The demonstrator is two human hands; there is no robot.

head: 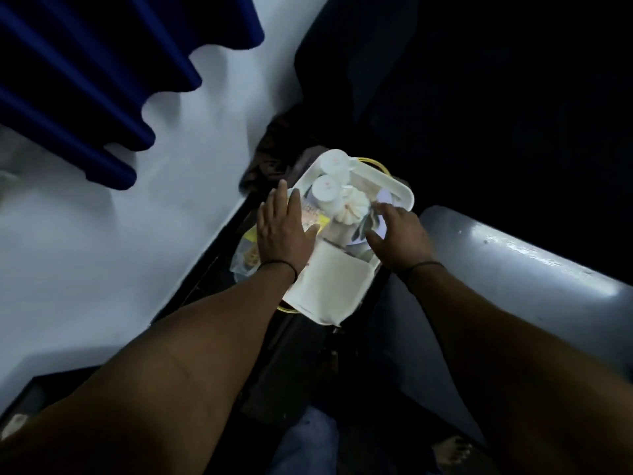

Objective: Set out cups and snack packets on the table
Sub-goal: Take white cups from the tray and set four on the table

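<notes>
A white tray (400,193) sits low in front of me on a dark surface. Two white lidded cups (327,190) stand at its far left end, with a round white ribbed piece (351,209) beside them. A white folded packet (329,286) lies across the near end. A yellow snack packet (248,248) pokes out at the tray's left side. My left hand (282,229) lies flat, fingers apart, over that packet and the tray's left rim. My right hand (399,234) hovers over the right side, fingers spread, above a small plate with dark items (368,228).
A white wall (102,234) runs along the left with blue curtain folds (85,80) at the top left. A grey glossy seat edge (513,265) lies to the right. My jeans leg (305,443) and a bare foot (452,450) show at the bottom. The scene is dim.
</notes>
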